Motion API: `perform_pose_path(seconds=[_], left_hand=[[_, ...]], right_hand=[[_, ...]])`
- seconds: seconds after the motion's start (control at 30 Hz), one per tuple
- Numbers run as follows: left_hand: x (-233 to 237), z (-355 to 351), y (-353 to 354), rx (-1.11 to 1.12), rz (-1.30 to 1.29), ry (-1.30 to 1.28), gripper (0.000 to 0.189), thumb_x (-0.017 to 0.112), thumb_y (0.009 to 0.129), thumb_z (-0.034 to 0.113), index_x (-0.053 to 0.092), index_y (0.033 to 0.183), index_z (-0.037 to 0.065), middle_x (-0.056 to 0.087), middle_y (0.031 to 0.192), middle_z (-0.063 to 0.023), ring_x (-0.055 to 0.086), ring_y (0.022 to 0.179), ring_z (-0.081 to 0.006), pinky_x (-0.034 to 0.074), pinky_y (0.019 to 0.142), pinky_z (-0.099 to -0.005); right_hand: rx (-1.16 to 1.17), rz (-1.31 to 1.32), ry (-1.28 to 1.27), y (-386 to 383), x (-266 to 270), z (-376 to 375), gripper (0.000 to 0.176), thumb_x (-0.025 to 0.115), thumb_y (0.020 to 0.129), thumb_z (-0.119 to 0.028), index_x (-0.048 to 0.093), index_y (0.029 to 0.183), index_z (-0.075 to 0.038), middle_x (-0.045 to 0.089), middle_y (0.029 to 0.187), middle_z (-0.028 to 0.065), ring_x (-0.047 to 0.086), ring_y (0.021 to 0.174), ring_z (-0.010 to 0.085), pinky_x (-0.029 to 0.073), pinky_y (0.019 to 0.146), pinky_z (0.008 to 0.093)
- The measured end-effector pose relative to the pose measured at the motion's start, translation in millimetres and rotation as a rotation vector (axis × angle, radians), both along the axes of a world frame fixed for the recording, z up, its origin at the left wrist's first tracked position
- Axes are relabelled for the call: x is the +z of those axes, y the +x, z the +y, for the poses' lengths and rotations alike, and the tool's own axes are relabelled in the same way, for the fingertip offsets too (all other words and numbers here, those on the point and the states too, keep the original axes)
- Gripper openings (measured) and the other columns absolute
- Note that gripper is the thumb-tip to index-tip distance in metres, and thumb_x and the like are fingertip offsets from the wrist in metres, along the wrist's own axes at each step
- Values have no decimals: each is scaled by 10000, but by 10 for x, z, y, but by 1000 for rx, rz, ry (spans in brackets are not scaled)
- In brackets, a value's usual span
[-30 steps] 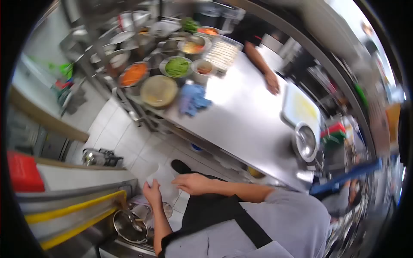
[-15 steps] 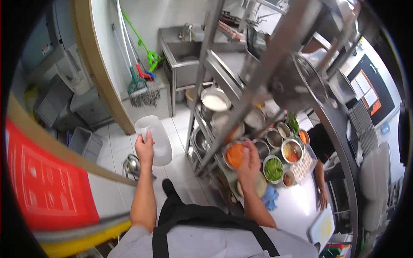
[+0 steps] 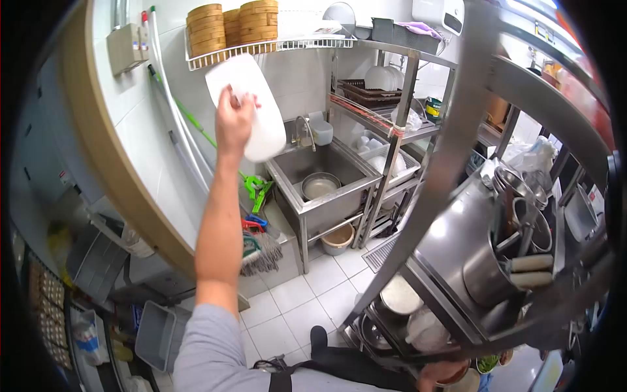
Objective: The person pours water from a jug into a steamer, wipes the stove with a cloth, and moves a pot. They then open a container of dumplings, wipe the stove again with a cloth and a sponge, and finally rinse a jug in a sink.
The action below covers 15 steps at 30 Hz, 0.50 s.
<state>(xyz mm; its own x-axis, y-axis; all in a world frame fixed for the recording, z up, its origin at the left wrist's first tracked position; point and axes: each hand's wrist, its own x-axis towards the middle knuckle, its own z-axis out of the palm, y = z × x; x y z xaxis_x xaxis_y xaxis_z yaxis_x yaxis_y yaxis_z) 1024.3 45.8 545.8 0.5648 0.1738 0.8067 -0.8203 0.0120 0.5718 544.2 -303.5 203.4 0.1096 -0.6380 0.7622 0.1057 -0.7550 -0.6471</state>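
Head view, left hand clamped on white jug, right hand grip unclear

A light grey short fabric sleeve covers the upper arm at the lower left of the frame; forearm and left hand are bare. A black fabric apron with straps crosses the bottom centre, a black shoe just above it.

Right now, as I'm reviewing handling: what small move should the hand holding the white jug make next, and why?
Probably lift the white jug slightly higher: the left hand holds it level with the front rim of the wire shelf, just under the bamboo steamers.
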Motion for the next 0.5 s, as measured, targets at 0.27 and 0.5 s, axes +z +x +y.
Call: perform_pose_path(seconds=[0.27, 0.5], left_hand=[[1278, -517, 1861, -182, -250, 37, 209, 527, 966, 116, 581, 1118, -17, 651, 904, -67, 617, 794, -121, 514, 754, -286], [2906, -1479, 4406, 276, -929, 391, 420, 571, 955, 259, 514, 1228, -56, 661, 973, -161, 615, 947, -277, 483, 882, -379]], right_hand=[[-777, 322, 176, -26, -210, 46, 492, 473, 977, -331, 506, 1277, 58, 579, 1209, 210, 572, 1108, 317, 462, 976, 418], [-1150, 524, 411, -728, -830, -139, 575, 357, 1044, -391, 449, 1331, 98, 530, 1301, 237, 534, 1188, 320, 445, 1016, 432]])
